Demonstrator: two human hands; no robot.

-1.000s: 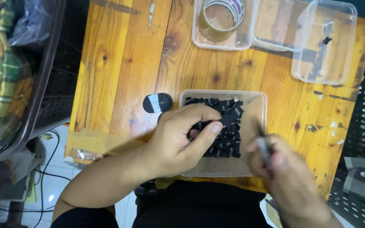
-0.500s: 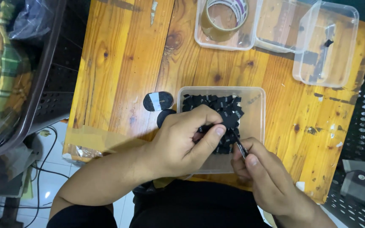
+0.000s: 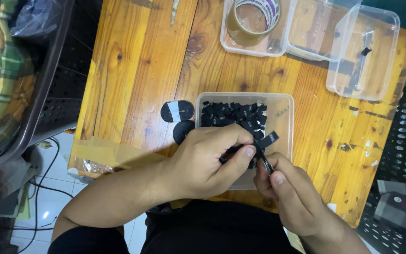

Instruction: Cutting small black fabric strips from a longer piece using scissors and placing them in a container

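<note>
Pinching a small black label strip (image 3: 268,139) with white print, left hand (image 3: 207,162) fingers clamp it; right hand (image 3: 292,195) fingers grip slim tweezers (image 3: 264,162) touching it.

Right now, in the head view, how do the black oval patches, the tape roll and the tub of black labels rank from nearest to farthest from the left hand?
1. Tub of black labels: directly under the left hand, whose fingers reach into it.
2. Black oval patches: on the table just beyond the hand, beside the tub's left wall.
3. Tape roll: at the table's far edge, inside a clear container.
</note>
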